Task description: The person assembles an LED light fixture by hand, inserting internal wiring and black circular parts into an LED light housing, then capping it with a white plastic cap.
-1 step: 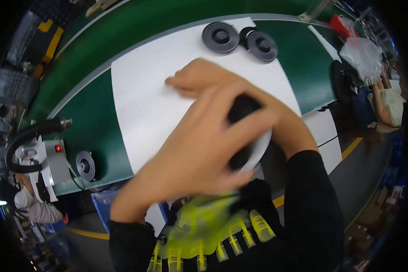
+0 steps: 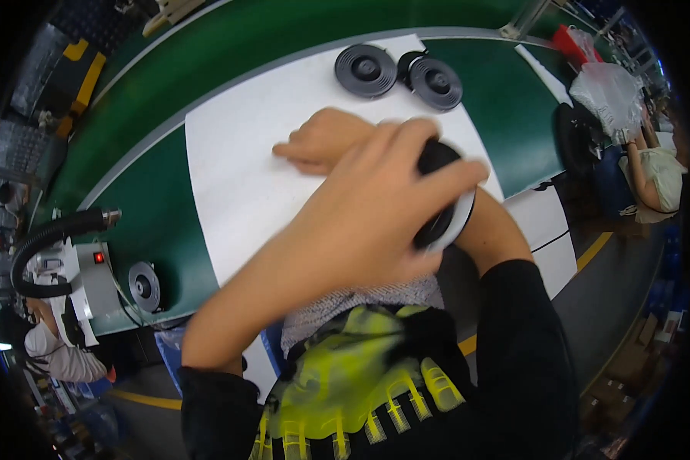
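My left hand (image 2: 376, 195) is closed on a round black disc with a pale rim (image 2: 461, 218), gripping it by the edges with thumb and fingers spread across it. The disc is tilted above my right forearm, and its far side is hidden by the hand. That forearm passes beneath to my right hand (image 2: 326, 142), over a white sheet (image 2: 238, 169). Its fingers are mostly curled, one tip pointing left; whatever they hold, if anything, is out of sight. Two dark-grey ringed discs with raised hubs, a left one (image 2: 366, 70) and a right one (image 2: 436, 81), lie at the sheet's far edge.
Left on the green table (image 2: 161, 230) stand a grey box with a red-lit switch (image 2: 98, 258), a black flexible hose (image 2: 34, 245) and another ringed disc (image 2: 144, 286). A clear plastic bag (image 2: 609, 92) is at far right. Other people sit at both sides.
My left hand has shifted right and slightly up with the black disc, uncovering more of my lap. My right hand has moved slightly left and down.
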`<state>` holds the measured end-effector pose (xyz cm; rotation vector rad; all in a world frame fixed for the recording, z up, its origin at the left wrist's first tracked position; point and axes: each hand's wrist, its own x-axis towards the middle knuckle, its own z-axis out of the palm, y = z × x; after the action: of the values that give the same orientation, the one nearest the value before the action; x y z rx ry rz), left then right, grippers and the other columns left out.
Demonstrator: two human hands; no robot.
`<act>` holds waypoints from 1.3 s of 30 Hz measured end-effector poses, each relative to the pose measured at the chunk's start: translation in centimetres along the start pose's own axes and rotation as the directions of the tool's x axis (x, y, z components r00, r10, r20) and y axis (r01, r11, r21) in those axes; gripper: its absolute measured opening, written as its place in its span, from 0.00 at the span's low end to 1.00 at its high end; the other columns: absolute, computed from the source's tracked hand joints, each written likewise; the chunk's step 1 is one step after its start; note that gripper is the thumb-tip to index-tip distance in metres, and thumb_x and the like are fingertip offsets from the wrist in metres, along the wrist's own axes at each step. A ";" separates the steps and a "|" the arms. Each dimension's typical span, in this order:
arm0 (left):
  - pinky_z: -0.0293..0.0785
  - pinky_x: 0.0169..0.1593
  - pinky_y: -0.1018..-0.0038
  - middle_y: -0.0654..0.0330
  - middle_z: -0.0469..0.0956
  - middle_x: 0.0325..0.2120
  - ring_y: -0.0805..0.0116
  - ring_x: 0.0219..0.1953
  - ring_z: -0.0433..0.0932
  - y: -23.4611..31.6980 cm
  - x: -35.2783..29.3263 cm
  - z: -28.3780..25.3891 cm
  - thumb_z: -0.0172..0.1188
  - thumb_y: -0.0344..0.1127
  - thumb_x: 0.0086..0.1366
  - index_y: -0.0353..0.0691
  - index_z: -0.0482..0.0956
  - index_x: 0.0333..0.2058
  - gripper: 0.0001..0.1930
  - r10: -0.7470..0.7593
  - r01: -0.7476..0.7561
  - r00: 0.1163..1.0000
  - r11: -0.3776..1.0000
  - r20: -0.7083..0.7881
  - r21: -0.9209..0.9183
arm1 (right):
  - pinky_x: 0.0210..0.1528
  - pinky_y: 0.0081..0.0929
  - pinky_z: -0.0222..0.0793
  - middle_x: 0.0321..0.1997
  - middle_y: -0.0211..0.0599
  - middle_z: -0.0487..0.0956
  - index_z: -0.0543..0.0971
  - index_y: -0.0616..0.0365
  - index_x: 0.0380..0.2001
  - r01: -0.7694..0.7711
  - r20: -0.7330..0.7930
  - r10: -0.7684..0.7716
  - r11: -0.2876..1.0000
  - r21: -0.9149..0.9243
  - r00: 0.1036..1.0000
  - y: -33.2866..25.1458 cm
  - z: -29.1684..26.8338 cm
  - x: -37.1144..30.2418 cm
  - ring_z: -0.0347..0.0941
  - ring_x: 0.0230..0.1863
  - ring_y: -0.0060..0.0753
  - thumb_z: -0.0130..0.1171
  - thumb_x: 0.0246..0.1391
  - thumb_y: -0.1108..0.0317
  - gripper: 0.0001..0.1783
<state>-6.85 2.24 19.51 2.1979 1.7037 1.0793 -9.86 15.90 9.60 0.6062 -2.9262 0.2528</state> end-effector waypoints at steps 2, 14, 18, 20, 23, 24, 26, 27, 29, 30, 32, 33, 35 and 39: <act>0.71 0.46 0.51 0.43 0.68 0.48 0.42 0.50 0.69 -2.9 6.4 4.7 0.71 0.37 0.41 0.51 0.73 0.53 0.35 0.111 -0.121 0.991 0.984 0.080 0.133 | 0.29 0.43 0.71 0.22 0.41 0.77 0.74 0.56 0.36 0.024 -0.110 -0.024 1.000 -0.003 0.994 1.0 0.4 -2.1 0.77 0.27 0.48 0.56 0.50 0.64 0.11; 0.54 0.60 0.37 0.44 0.69 0.52 0.42 0.56 0.68 -7.2 12.5 12.1 0.67 0.42 0.46 0.54 0.73 0.54 0.32 0.033 -0.191 0.944 0.866 0.328 0.462 | 0.28 0.43 0.72 0.24 0.44 0.79 0.76 0.57 0.36 0.073 -0.175 -0.034 0.971 0.226 0.984 -0.2 0.1 -1.5 0.77 0.25 0.50 0.53 0.51 0.67 0.10; 0.59 0.61 0.42 0.50 0.74 0.51 0.49 0.54 0.72 -1.6 3.9 6.0 0.66 0.41 0.53 0.52 0.79 0.48 0.21 0.161 -0.158 0.987 0.946 0.014 0.282 | 0.28 0.44 0.72 0.25 0.42 0.79 0.77 0.53 0.36 0.033 -0.190 0.018 0.965 0.260 0.982 0.7 0.5 -1.3 0.77 0.26 0.48 0.54 0.53 0.66 0.08; 0.73 0.54 0.54 0.58 0.80 0.40 0.60 0.44 0.79 0.8 -4.3 1.7 0.66 0.39 0.55 0.48 0.82 0.40 0.13 0.081 -0.048 0.974 0.987 -0.210 0.156 | 0.29 0.42 0.72 0.27 0.42 0.80 0.77 0.53 0.38 0.012 -0.157 0.033 0.960 0.281 0.987 0.2 0.6 -0.9 0.77 0.27 0.47 0.55 0.53 0.66 0.09; 0.74 0.39 0.58 0.55 0.76 0.24 0.62 0.29 0.76 1.9 -18.2 1.5 0.51 0.30 0.66 0.38 0.72 0.33 0.03 -0.200 0.343 0.729 0.934 -0.655 0.097 | 0.30 0.44 0.72 0.26 0.42 0.80 0.77 0.52 0.39 0.037 -0.206 0.023 0.959 0.281 0.978 0.5 1.5 -1.4 0.77 0.27 0.49 0.53 0.55 0.64 0.09; 0.74 0.37 0.62 0.53 0.77 0.32 0.59 0.33 0.75 1.6 -24.5 2.8 0.55 0.24 0.57 0.36 0.70 0.31 0.04 -0.221 0.441 0.627 0.891 -0.747 0.107 | 0.31 0.43 0.72 0.27 0.41 0.80 0.77 0.51 0.40 0.049 -0.215 0.019 0.951 0.307 0.976 0.2 1.7 -1.2 0.78 0.28 0.49 0.54 0.55 0.65 0.10; 0.73 0.41 0.65 0.50 0.74 0.37 0.58 0.33 0.74 2.5 -33.5 6.7 0.57 0.24 0.57 0.35 0.69 0.42 0.13 -0.353 0.817 0.135 0.568 -0.926 -0.098 | 0.30 0.40 0.71 0.28 0.41 0.79 0.77 0.52 0.41 0.008 -0.196 0.063 0.940 0.340 0.979 0.1 1.6 -1.1 0.76 0.27 0.47 0.55 0.54 0.66 0.11; 0.72 0.43 0.65 0.49 0.73 0.40 0.57 0.36 0.73 2.5 -37.7 8.3 0.59 0.25 0.56 0.35 0.68 0.47 0.19 -0.447 0.892 -0.060 0.378 -0.892 -0.250 | 0.28 0.36 0.68 0.26 0.41 0.78 0.77 0.52 0.42 -0.038 -0.176 0.113 0.924 0.380 0.978 0.4 1.3 -1.3 0.74 0.24 0.42 0.54 0.55 0.68 0.11; 0.70 0.49 0.64 0.46 0.70 0.45 0.54 0.44 0.71 2.9 -48.6 12.2 0.63 0.29 0.54 0.37 0.64 0.56 0.30 -0.520 0.929 -0.326 -0.021 -0.789 -0.370 | 0.25 0.28 0.61 0.23 0.37 0.74 0.78 0.54 0.42 -0.137 -0.110 0.204 0.888 0.439 0.973 0.6 0.9 -1.6 0.67 0.20 0.31 0.54 0.55 0.70 0.11; 0.69 0.52 0.62 0.44 0.69 0.47 0.52 0.48 0.70 3.5 -55.1 14.7 0.66 0.33 0.52 0.38 0.61 0.61 0.37 -0.535 0.919 -0.394 -0.206 -0.747 -0.337 | 0.24 0.23 0.57 0.22 0.34 0.72 0.78 0.55 0.42 -0.187 -0.067 0.243 0.871 0.454 0.968 0.7 1.1 -1.5 0.62 0.19 0.24 0.53 0.56 0.71 0.10; 0.65 0.59 0.57 0.37 0.65 0.53 0.44 0.55 0.68 4.9 -65.6 19.6 0.73 0.45 0.46 0.51 0.53 0.66 0.50 -0.413 0.710 -0.667 -0.605 -0.620 -0.361 | 0.25 0.19 0.51 0.24 0.29 0.71 0.77 0.58 0.43 -0.148 -0.148 0.236 0.882 0.447 0.960 1.3 1.7 -1.9 0.57 0.21 0.18 0.52 0.57 0.71 0.11; 0.62 0.61 0.55 0.34 0.63 0.55 0.40 0.57 0.65 4.1 -65.3 20.1 0.73 0.49 0.43 0.53 0.51 0.67 0.54 -0.390 0.615 -0.765 -0.679 -0.512 -0.402 | 0.25 0.19 0.51 0.25 0.29 0.71 0.76 0.59 0.42 -0.152 -0.149 0.227 0.906 0.396 0.963 2.3 1.6 -3.1 0.58 0.22 0.17 0.51 0.59 0.71 0.10; 0.58 0.64 0.51 0.30 0.58 0.57 0.34 0.60 0.61 4.6 -65.8 20.6 0.74 0.51 0.40 0.59 0.46 0.69 0.59 -0.327 0.489 -0.857 -0.757 -0.398 -0.432 | 0.26 0.19 0.52 0.26 0.28 0.71 0.76 0.61 0.41 -0.129 -0.146 0.193 0.924 0.361 0.970 3.4 1.7 -4.5 0.58 0.23 0.17 0.51 0.60 0.71 0.09; 0.57 0.65 0.51 0.34 0.59 0.58 0.37 0.61 0.61 4.8 -68.5 21.3 0.76 0.51 0.38 0.63 0.47 0.68 0.60 -0.423 0.557 -0.814 -0.763 -0.399 -0.328 | 0.29 0.18 0.52 0.28 0.29 0.71 0.75 0.61 0.40 -0.167 -0.128 0.209 0.946 0.278 0.969 4.3 0.7 -5.1 0.58 0.26 0.17 0.50 0.62 0.69 0.08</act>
<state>3.87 -54.35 -23.60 -1.1727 2.6430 0.2838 -7.05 21.62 7.45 0.3173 -2.8180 0.6911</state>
